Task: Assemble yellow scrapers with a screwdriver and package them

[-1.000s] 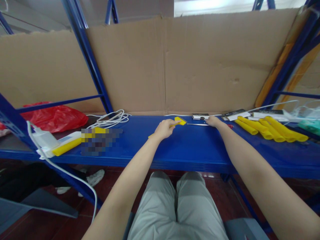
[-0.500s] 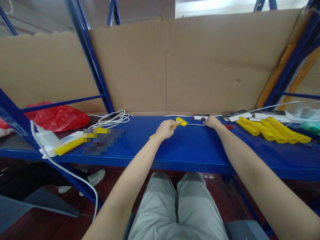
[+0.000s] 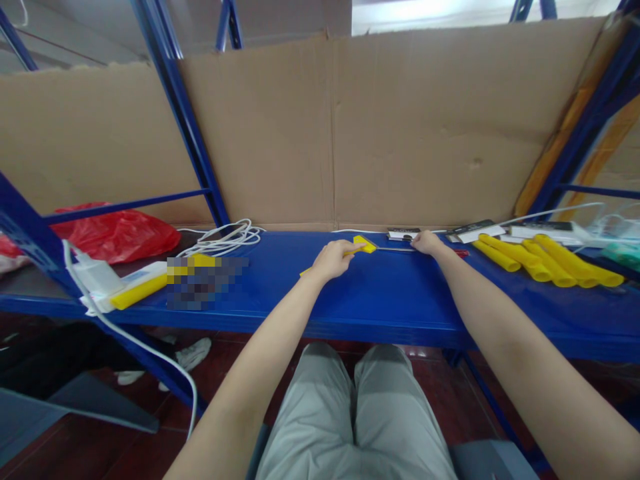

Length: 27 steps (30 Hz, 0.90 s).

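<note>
My left hand [image 3: 334, 260] is closed around a yellow scraper-like tool with a flared head [image 3: 365, 245], held low over the blue shelf top. Part of its long handle shows behind my wrist. Closed fingers of my right hand [image 3: 426, 243] grip a long thin metal shaft [image 3: 395, 249], whose tip meets the flared yellow head. A red end [image 3: 461, 253] shows past my right wrist, so it looks like a screwdriver. My hand covers the middle of it. Just behind my right hand lies a small black-and-white packet [image 3: 400, 234].
Several yellow tubes [image 3: 550, 260] lie at the right, near white-and-black boxes [image 3: 477, 231]. On the left are a white power strip [image 3: 103, 287], another yellow tube [image 3: 143, 291], coiled white cable [image 3: 233, 238] and a red plastic bag [image 3: 113, 233]. Cardboard [image 3: 425, 133] walls the back.
My right hand has shifted very slightly to the right along the shaft. My left hand and the yellow tool stay practically where they were.
</note>
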{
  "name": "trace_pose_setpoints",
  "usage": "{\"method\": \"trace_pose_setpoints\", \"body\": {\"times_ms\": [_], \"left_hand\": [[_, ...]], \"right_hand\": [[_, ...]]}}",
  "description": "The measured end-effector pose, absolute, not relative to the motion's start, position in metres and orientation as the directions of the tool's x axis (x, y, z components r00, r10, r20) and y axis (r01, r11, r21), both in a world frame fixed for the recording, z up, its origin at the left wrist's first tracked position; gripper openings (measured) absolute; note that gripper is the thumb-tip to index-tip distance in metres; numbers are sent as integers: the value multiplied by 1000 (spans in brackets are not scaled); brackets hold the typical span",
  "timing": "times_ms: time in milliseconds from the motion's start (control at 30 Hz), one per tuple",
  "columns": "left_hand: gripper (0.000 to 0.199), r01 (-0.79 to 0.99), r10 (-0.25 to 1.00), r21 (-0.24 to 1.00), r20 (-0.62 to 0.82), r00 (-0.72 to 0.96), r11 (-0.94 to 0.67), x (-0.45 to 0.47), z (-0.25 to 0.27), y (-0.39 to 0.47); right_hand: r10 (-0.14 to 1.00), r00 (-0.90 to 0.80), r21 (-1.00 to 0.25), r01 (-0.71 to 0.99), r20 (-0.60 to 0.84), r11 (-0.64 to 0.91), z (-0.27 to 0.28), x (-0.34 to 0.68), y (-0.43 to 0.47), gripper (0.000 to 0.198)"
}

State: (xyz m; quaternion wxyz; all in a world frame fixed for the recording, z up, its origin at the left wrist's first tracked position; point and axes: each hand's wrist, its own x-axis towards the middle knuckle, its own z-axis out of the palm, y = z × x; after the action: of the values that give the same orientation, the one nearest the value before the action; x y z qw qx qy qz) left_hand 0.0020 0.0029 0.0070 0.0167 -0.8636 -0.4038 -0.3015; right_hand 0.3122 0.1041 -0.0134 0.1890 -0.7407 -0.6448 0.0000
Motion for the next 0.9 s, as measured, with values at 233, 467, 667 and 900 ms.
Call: {"method": "trace_pose_setpoints", "body": {"times_ms": [233,467,667,900], "left_hand": [[41,700,689,228,531,493,-677,1,7,3],[42,700,690,231,534,489,-675,1,6,4],[41,708,693,224,530,488,-670,2,6,4],[41,723,704,218,524,480,-655,3,6,4]], "right_hand": [[941,258,-270,943,220,-195,-12,316,103,36],[953,288,-234,937,99,-259,2,297,86,32],[951,301,-257,926,71,-275,6,292,81,32],[923,375,-250,905,87,-344,8,289,78,47]]}}
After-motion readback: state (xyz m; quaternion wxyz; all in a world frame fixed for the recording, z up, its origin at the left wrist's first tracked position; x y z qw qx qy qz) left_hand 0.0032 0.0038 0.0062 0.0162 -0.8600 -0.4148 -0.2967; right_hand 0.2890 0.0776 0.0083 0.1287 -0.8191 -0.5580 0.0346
